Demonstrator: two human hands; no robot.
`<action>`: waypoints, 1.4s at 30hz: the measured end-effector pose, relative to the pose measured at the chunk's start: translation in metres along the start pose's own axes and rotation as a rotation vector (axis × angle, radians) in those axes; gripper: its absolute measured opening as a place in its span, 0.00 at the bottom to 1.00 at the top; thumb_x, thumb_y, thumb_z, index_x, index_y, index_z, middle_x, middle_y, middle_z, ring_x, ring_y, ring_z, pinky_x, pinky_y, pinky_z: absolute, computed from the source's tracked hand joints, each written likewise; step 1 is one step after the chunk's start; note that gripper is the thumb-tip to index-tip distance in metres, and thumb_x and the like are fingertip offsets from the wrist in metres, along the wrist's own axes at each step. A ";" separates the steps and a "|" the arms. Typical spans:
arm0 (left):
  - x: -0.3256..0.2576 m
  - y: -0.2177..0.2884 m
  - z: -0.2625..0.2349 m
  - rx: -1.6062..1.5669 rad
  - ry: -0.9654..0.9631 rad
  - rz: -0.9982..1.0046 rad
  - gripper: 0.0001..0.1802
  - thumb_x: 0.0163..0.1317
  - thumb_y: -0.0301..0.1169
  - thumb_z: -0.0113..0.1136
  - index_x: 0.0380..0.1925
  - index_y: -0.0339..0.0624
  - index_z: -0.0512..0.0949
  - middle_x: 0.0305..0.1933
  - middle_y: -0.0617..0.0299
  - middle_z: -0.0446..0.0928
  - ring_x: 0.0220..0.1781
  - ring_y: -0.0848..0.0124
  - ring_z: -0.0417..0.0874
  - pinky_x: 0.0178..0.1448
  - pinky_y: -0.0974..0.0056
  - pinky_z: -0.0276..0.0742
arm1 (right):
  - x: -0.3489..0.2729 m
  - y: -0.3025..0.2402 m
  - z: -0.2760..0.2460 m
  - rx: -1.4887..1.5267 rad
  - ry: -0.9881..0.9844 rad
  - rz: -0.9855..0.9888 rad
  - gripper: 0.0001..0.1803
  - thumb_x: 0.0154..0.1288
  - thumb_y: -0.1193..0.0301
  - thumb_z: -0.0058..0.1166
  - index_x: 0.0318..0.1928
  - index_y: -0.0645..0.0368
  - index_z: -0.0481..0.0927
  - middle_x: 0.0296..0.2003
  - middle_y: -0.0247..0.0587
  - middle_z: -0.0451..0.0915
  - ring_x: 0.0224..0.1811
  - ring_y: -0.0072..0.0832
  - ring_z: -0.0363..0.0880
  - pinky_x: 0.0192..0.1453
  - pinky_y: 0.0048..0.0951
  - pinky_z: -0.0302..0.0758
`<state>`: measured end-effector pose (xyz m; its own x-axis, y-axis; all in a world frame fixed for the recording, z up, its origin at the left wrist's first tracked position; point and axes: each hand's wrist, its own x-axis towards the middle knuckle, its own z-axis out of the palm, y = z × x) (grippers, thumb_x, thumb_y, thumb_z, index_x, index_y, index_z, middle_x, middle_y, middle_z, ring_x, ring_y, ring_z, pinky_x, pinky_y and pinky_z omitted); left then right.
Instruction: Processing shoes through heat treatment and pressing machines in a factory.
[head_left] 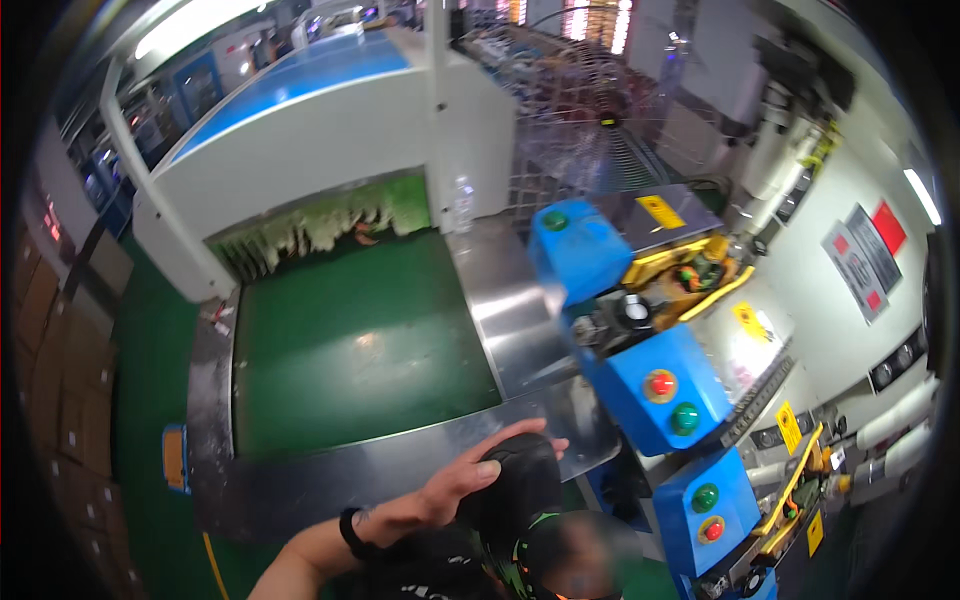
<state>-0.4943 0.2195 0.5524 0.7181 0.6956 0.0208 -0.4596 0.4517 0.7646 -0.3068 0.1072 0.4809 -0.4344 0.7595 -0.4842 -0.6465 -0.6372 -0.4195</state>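
At the conveyor's (360,350) steel edge (400,465), our left hand (480,465) grips a black shoe (515,490). Our right hand we cannot see.

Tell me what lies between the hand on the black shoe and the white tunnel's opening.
In the head view, a steel ledge and then the bare green conveyor belt lie between the left hand, resting on the black shoe, and the tunnel opening.
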 end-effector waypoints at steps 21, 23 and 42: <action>-0.059 0.030 -0.036 0.034 0.193 0.118 0.33 0.67 0.54 0.44 0.58 0.36 0.66 0.57 0.44 0.69 0.64 0.52 0.68 0.70 0.47 0.62 | 0.075 -0.038 0.042 -0.643 -0.519 0.248 0.57 0.48 0.33 0.56 0.59 0.77 0.66 0.50 0.48 0.77 0.53 0.30 0.76 0.57 0.31 0.71; -0.056 0.012 -0.018 0.039 0.278 0.150 0.33 0.67 0.54 0.43 0.59 0.37 0.65 0.56 0.43 0.69 0.63 0.49 0.69 0.68 0.43 0.63 | 0.068 -0.038 0.030 -0.633 -0.585 0.196 0.51 0.53 0.37 0.52 0.58 0.76 0.67 0.48 0.47 0.77 0.51 0.29 0.76 0.55 0.28 0.71; -0.142 -0.056 -0.054 0.457 1.087 0.242 0.44 0.53 0.25 0.71 0.66 0.39 0.55 0.63 0.56 0.68 0.64 0.67 0.71 0.67 0.59 0.67 | 0.189 0.053 0.054 -0.895 -0.107 -0.140 0.33 0.69 0.49 0.50 0.58 0.69 0.71 0.46 0.43 0.80 0.49 0.30 0.76 0.57 0.30 0.72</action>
<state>-0.5988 0.1261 0.4721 -0.2784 0.9414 -0.1905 -0.1364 0.1575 0.9781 -0.4573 0.2239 0.4087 -0.4729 0.8175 -0.3288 0.0108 -0.3678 -0.9299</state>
